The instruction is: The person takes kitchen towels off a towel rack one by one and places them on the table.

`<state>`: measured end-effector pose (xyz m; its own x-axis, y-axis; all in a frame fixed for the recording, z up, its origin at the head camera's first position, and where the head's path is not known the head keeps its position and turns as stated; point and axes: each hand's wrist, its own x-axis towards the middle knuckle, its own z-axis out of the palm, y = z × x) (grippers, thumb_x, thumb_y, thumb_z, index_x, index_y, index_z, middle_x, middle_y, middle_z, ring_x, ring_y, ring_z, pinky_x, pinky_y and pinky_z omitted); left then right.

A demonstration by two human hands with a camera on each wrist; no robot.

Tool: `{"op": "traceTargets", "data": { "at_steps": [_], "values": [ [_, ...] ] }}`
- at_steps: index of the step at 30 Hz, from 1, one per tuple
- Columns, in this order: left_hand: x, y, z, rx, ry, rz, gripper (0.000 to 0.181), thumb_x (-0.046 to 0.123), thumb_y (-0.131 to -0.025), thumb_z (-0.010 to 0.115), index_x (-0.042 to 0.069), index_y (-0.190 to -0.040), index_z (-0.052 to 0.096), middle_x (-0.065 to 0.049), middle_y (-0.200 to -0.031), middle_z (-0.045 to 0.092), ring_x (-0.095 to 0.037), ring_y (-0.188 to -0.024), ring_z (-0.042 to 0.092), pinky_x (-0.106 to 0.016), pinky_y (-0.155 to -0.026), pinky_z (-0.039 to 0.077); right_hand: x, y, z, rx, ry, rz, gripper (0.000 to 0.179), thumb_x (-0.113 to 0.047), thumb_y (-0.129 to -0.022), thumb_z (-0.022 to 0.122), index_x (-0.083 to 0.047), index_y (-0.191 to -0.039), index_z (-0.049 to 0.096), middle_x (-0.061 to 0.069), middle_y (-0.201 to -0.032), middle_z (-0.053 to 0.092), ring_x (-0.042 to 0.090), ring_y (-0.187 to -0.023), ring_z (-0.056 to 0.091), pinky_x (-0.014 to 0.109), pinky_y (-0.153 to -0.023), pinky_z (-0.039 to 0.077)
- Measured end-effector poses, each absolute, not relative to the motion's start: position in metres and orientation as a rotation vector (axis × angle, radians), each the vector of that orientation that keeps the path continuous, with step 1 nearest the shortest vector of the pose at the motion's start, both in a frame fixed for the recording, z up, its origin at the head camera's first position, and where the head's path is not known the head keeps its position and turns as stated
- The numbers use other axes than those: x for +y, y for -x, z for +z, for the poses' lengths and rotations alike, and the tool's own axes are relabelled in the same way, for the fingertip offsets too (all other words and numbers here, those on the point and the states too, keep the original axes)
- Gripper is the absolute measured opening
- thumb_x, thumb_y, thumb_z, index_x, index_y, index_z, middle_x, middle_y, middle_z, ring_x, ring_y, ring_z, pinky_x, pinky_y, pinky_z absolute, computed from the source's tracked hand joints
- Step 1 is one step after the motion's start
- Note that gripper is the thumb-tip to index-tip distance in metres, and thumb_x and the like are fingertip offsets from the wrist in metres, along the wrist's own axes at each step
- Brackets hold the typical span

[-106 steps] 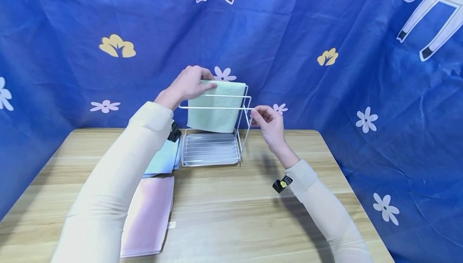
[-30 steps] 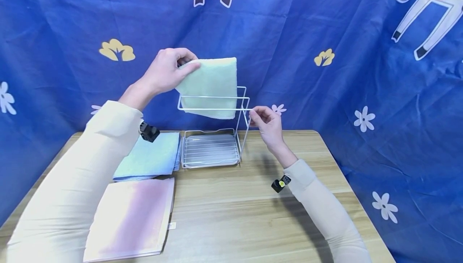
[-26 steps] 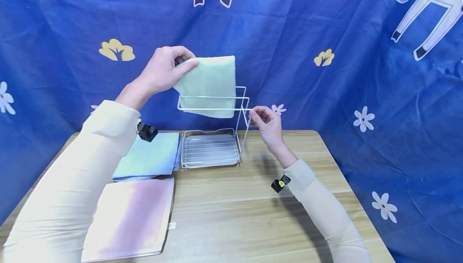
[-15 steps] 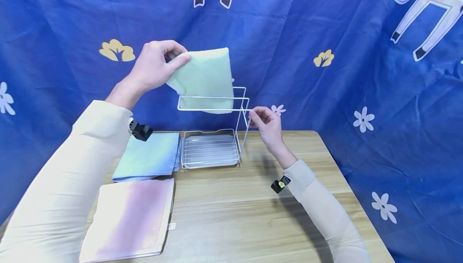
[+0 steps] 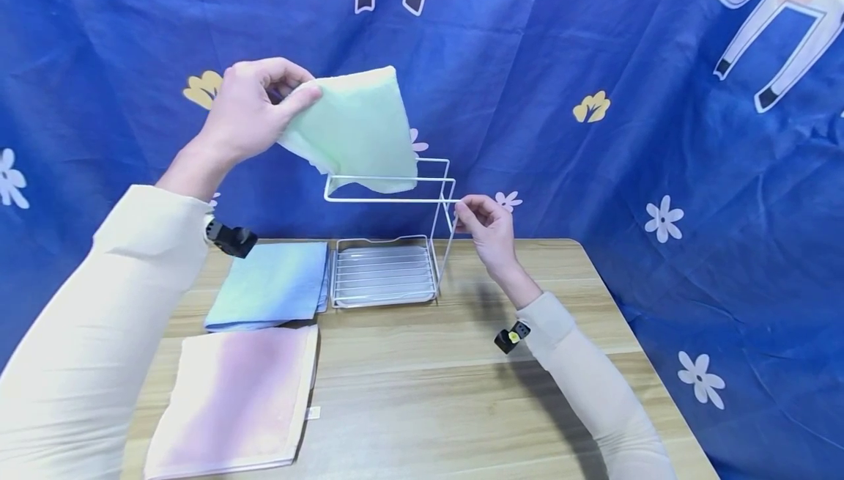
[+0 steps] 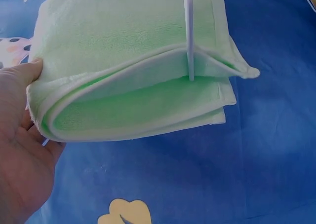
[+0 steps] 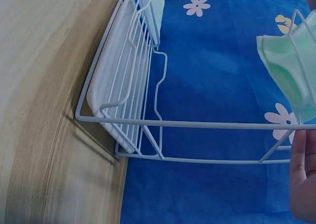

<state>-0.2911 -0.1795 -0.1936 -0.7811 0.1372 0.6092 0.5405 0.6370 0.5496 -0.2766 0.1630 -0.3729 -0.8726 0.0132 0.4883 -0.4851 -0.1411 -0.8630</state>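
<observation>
My left hand (image 5: pixel 247 110) pinches a folded pale green towel (image 5: pixel 359 124) by its upper left corner. The towel slants above the white wire rack (image 5: pixel 389 201), its lower edge behind the rack's upper front bars. In the left wrist view, a white bar (image 6: pixel 189 31) crosses the towel and ends at its parted folds. My right hand (image 5: pixel 489 234) pinches the rack's upper front right corner with thumb and fingers. In the right wrist view, the fingers (image 7: pixel 298 155) of that hand are at the rack's bar, partly cut off by the frame edge.
A shallow tray (image 5: pixel 385 298) sits in the rack's base on the wooden table (image 5: pixel 461 392). Left of the rack lies a folded blue towel (image 5: pixel 270 282), and in front of it a folded pink towel (image 5: pixel 237 399). A blue patterned curtain (image 5: pixel 514 40) hangs behind.
My left hand has lifted the green towel up and to the left, from deep within the rack until only its lower edge overlaps the top bars. The right hand keeps its hold.
</observation>
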Motion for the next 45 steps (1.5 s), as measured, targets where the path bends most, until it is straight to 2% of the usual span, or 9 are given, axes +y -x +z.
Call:
{"op": "traceTargets", "data": {
  "at_steps": [7, 19, 28, 34, 40, 45],
  "values": [
    [-0.191, 0.285, -0.193, -2.296, 0.515, -1.054, 0.029, 0.035, -0.101, 0.072, 0.007, -0.109, 0.078, 0.030, -0.076, 0.060, 0.004, -0.067, 0.056, -0.013, -0.062, 0.042, 0.163, 0.277, -0.373, -1.788, -0.523, 2.102, 0.022, 0.006, -0.100, 0.064, -0.014, -0.095, 0.071, -0.006, -0.080, 0.072, 0.007, -0.069, 0.069, 0.024, -0.068, 0.063],
    [-0.213, 0.272, -0.188, -2.279, 0.426, -1.117, 0.002, 0.031, -0.099, 0.075, 0.030, -0.099, 0.077, 0.034, -0.075, 0.062, 0.010, -0.065, 0.058, -0.009, -0.060, 0.042, 0.163, 0.276, -0.371, -1.788, -0.519, 2.115, 0.023, 0.006, -0.100, 0.064, -0.015, -0.095, 0.071, -0.005, -0.080, 0.072, 0.008, -0.070, 0.069, 0.022, -0.068, 0.062],
    [-0.227, 0.259, -0.191, -2.246, 0.407, -1.131, 0.016, 0.026, -0.097, 0.075, 0.041, -0.091, 0.072, 0.033, -0.069, 0.061, 0.011, -0.061, 0.054, -0.010, -0.060, 0.037, 0.163, 0.276, -0.371, -1.790, -0.520, 2.108, 0.018, 0.006, -0.100, 0.063, -0.010, -0.096, 0.071, -0.009, -0.079, 0.072, 0.005, -0.070, 0.069, 0.024, -0.069, 0.063],
    [-0.235, 0.249, -0.189, -2.235, 0.416, -1.147, 0.017, 0.026, -0.096, 0.077, 0.041, -0.090, 0.073, 0.033, -0.071, 0.063, 0.012, -0.060, 0.056, -0.008, -0.057, 0.038, 0.162, 0.276, -0.371, -1.796, -0.528, 2.101, 0.021, 0.006, -0.100, 0.063, -0.014, -0.095, 0.070, -0.006, -0.080, 0.072, 0.006, -0.070, 0.068, 0.022, -0.068, 0.062],
    [-0.244, 0.239, -0.185, -2.231, 0.425, -1.070, 0.019, 0.027, -0.095, 0.077, 0.044, -0.089, 0.071, 0.035, -0.071, 0.062, 0.014, -0.059, 0.055, -0.009, -0.057, 0.036, 0.164, 0.277, -0.373, -1.813, -0.522, 2.084, 0.023, 0.004, -0.101, 0.064, -0.018, -0.094, 0.070, -0.008, -0.080, 0.071, 0.008, -0.071, 0.068, 0.026, -0.070, 0.063],
    [-0.254, 0.227, -0.187, -2.292, 0.387, -0.981, 0.020, 0.030, -0.098, 0.074, 0.047, -0.092, 0.067, 0.038, -0.073, 0.059, 0.016, -0.062, 0.053, -0.009, -0.057, 0.034, 0.164, 0.277, -0.372, -1.816, -0.512, 2.094, 0.022, 0.004, -0.100, 0.064, -0.016, -0.095, 0.071, -0.005, -0.081, 0.072, 0.009, -0.071, 0.069, 0.029, -0.071, 0.064]
  ]
}}
